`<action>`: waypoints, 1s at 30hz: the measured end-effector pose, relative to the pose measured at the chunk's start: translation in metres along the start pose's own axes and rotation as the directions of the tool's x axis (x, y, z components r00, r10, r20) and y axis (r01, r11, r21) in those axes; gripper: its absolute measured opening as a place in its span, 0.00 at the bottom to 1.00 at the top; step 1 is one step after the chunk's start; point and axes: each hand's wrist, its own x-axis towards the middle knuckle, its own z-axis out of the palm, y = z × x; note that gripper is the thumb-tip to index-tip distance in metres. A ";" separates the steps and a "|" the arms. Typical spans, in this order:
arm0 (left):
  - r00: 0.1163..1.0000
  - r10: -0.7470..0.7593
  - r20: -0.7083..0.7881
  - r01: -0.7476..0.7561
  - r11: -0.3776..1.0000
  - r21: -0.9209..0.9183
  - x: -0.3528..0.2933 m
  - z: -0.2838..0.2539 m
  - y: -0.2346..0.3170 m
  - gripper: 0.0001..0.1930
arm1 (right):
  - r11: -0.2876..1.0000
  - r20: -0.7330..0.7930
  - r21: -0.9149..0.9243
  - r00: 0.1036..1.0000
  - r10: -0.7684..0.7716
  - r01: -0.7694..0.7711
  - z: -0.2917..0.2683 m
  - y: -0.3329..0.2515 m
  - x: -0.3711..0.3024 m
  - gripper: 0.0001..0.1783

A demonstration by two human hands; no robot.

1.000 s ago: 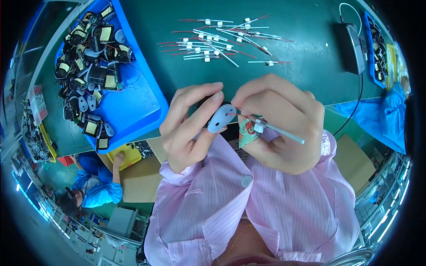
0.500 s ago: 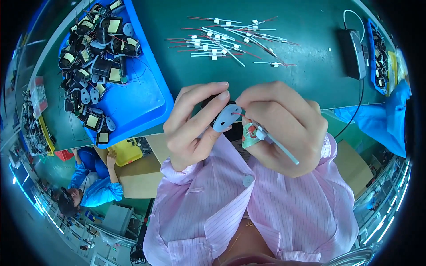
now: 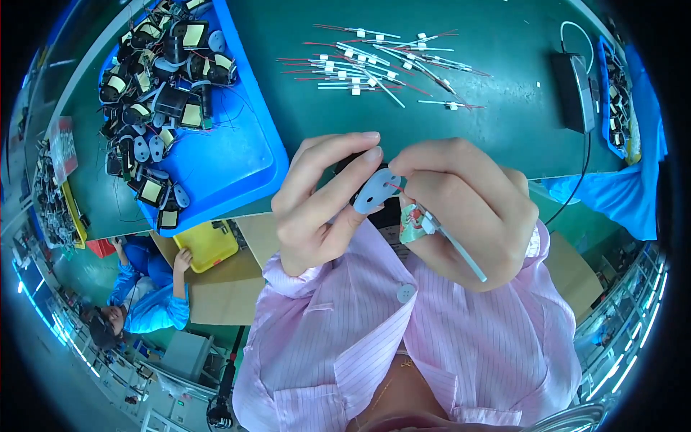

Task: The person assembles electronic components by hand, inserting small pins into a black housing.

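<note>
In front of my chest, my left hand (image 3: 311,209) is closed around a small black part with a grey oval end plate (image 3: 372,193). The plate has several holes and faces my right hand (image 3: 471,205). A thin red wire (image 3: 395,186) runs from one of those holes to the pinched fingers of my right hand. The same hand holds the wire's lead, with a white connector (image 3: 430,224) and a pale tube (image 3: 464,253) lying across the fingers. Green patterned material (image 3: 412,222) shows by my right thumb. The fingers hide most of the black part.
Similar black parts fill much of a blue tray (image 3: 248,155) at left. Several wire leads (image 3: 360,68) lie scattered on the green table (image 3: 497,140). A black box (image 3: 576,90) with a cable and another blue tray (image 3: 606,108) are at right. A co-worker (image 3: 155,288) sits beyond a yellow tray (image 3: 209,245).
The view has shifted slightly, so the table items appear a little further right. Both hands keep their hold, and the red wire still meets the plate.
</note>
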 end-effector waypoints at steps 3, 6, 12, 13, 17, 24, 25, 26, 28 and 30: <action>1.000 -0.002 0.008 0.002 0.999 0.040 0.002 -0.004 0.001 0.22 | 1.000 0.030 0.017 0.999 0.012 -0.013 0.000 -0.001 0.004 0.14; 0.999 0.003 0.044 -0.006 0.998 0.057 0.000 -0.012 0.002 0.20 | 0.996 0.075 0.075 0.996 0.038 -0.043 -0.001 -0.007 0.008 0.12; 0.994 0.094 -0.048 -0.096 0.994 -0.043 -0.005 -0.005 -0.006 0.19 | 0.992 0.139 0.068 0.985 0.098 -0.108 -0.004 -0.016 0.011 0.11; 0.993 0.085 -0.076 -0.089 0.994 -0.055 -0.004 -0.004 -0.003 0.20 | 0.989 0.149 0.055 0.981 0.126 -0.136 -0.007 -0.015 0.013 0.10; 0.989 0.089 -0.116 -0.090 0.996 -0.001 -0.010 -0.011 0.003 0.22 | 0.984 0.216 0.109 0.970 0.113 -0.139 -0.003 -0.019 0.016 0.09; 0.988 0.104 -0.117 -0.111 0.992 -0.059 -0.009 -0.011 0.006 0.23 | 0.972 0.203 0.074 0.958 0.202 -0.221 0.001 -0.024 0.016 0.08; 0.986 0.106 -0.130 -0.115 0.992 -0.060 -0.010 -0.010 0.006 0.22 | 0.973 0.210 0.060 0.956 0.206 -0.222 0.001 -0.025 0.016 0.08; 0.984 0.107 -0.140 -0.117 0.991 -0.062 -0.010 -0.010 0.006 0.22 | 0.973 0.217 0.045 0.953 0.211 -0.225 0.001 -0.025 0.016 0.08; 0.986 0.099 -0.134 -0.106 0.993 -0.052 -0.011 -0.011 0.007 0.22 | 0.977 0.226 0.025 0.953 0.200 -0.211 0.003 -0.024 0.017 0.08; 0.987 0.090 -0.130 -0.096 0.994 -0.047 -0.012 -0.010 0.007 0.22 | 0.980 0.237 0.002 0.953 0.191 -0.197 0.005 -0.022 0.016 0.08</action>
